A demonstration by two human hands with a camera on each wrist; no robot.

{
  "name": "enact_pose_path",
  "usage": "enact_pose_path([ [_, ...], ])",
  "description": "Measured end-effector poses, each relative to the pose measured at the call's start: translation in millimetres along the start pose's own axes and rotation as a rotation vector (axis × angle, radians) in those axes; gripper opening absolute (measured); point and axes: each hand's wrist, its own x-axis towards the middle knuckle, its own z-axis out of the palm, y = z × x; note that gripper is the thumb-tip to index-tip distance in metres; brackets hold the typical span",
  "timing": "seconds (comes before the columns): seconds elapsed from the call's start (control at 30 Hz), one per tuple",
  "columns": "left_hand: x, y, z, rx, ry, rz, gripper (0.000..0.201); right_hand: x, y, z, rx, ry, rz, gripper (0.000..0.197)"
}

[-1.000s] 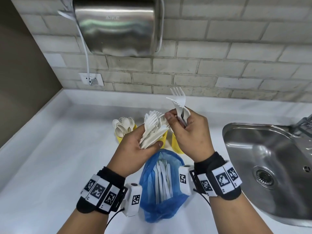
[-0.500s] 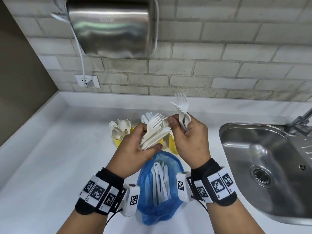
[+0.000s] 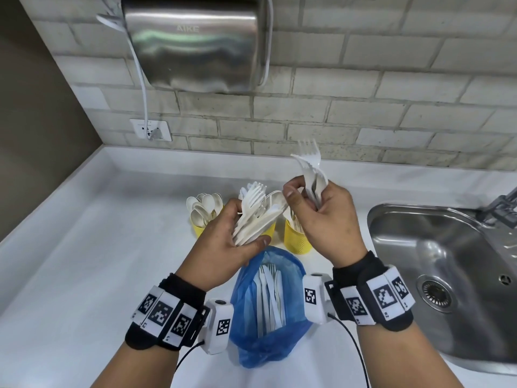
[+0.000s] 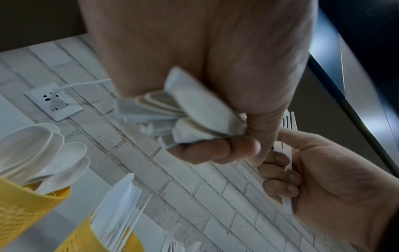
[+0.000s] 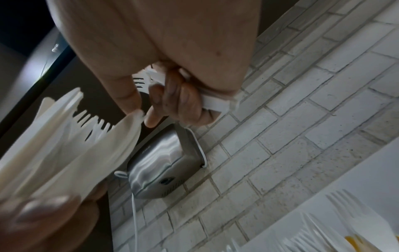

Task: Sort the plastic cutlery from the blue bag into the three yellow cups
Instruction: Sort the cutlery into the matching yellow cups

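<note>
A white counter (image 3: 84, 261) runs along a pale brick wall (image 3: 391, 79), with a steel sink (image 3: 419, 247) set into it on the right. A shiny hand dryer (image 3: 195, 43) hangs on the wall, and its white cord (image 3: 141, 79) drops to a wall socket (image 3: 151, 130).

Near the front edge lies the blue bag (image 3: 268, 312), its mouth open toward the wall, with white plastic cutlery (image 3: 270, 295) still inside. Just behind the bag stand the three yellow cups in a row. The left cup (image 3: 201, 229) holds spoons (image 3: 205, 205). The middle cup (image 4: 103, 238) is mostly hidden behind the left hand in the head view; the left wrist view shows knives (image 4: 121, 201) standing in it. The right cup (image 3: 296, 236) seems to hold forks, though only a few tines show past the right hand.

Above the bag and cups, the left hand (image 3: 223, 242) is curled around a mixed bundle (image 3: 257, 217) of forks and other white pieces, thumb pressing across the handles, the heads fanning up and to the right. The right hand (image 3: 327, 222) grips a few forks (image 3: 312, 169) upright in its curled fingers, tines pointing up toward the wall. Its thumb and forefinger (image 5: 129, 95) pinch the tip of one piece sticking out of the left hand's bundle, so the two hands nearly touch.
</note>
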Motion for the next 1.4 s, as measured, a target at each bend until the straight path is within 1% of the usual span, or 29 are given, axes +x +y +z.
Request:
enact_pose_path([
  [0.07, 0, 0, -1, -0.002, -0.01, 0.001, 0.041, 6, -10, -7, -0.02, -0.021, -0.014, 0.005],
  [0.1, 0, 0, -2, 0.0, -0.016, 0.004, 0.043, 9, -15, -10, -0.057, -0.053, -0.027, 0.005],
  [0.2, 0, 2, -1, 0.003, -0.047, 0.019, 0.047, 21, -30, -19, -0.186, -0.203, -0.027, 0.004],
  [0.3, 0, 4, 0, 0.019, -0.077, 0.038, 0.045, 33, -40, -22, -0.291, -0.406, -0.035, 0.004],
  [0.37, 0, 5, 0, 0.037, -0.083, 0.048, 0.044, 38, -42, -22, -0.352, -0.473, -0.046, 0.004],
  [0.4, -1, 6, 0, 0.045, -0.083, 0.053, 0.044, 39, -41, -21, -0.375, -0.474, -0.06, 0.004],
  [0.47, -1, 7, 0, 0.047, -0.077, 0.053, 0.043, 40, -39, -19, -0.39, -0.427, -0.102, 0.005],
  [0.57, -2, 9, -2, 0.018, -0.059, 0.025, 0.038, 37, -37, -16, -0.318, -0.245, -0.175, 0.008],
  [0.63, -3, 8, -3, 0.022, -0.054, 0.015, 0.037, 36, -38, -15, -0.232, -0.118, -0.167, 0.007],
  [0.67, -3, 8, -3, 0.029, -0.055, 0.012, 0.037, 36, -39, -14, -0.192, -0.091, -0.147, 0.007],
  [0.73, -5, 8, -3, 0.038, -0.062, 0.011, 0.037, 36, -39, -12, -0.133, -0.115, -0.095, 0.006],
  [0.83, -5, 11, -3, 0.033, -0.081, 0.021, 0.037, 37, -35, -9, -0.085, -0.25, 0.0, 0.009],
  [0.9, -6, 12, -3, 0.024, -0.097, 0.032, 0.036, 35, -33, -7, 0.04, -0.358, 0.122, 0.008],
  [0.97, -6, 14, -2, 0.007, -0.117, 0.042, 0.035, 31, -31, -4, 0.187, -0.431, 0.262, 0.021],
  [1.0, -7, 15, -2, -0.008, -0.127, 0.047, 0.034, 29, -31, -3, 0.222, -0.459, 0.298, 0.025],
  [1.07, -7, 15, 0, -0.04, -0.143, 0.046, 0.034, 26, -31, -1, 0.237, -0.495, 0.309, 0.024],
  [1.13, -7, 14, 0, -0.054, -0.154, 0.041, 0.033, 24, -30, 1, 0.251, -0.484, 0.303, 0.027],
  [1.23, -7, 13, 0, -0.057, -0.158, 0.037, 0.034, 23, -30, 3, 0.24, -0.398, 0.273, 0.032],
  [1.33, -7, 14, 0, -0.046, -0.168, 0.053, 0.037, 26, -26, 6, 0.284, -0.251, 0.232, 0.035],
  [1.4, -7, 14, 0, -0.031, -0.182, 0.066, 0.037, 30, -24, 5, 0.42, -0.132, 0.24, 0.037],
])
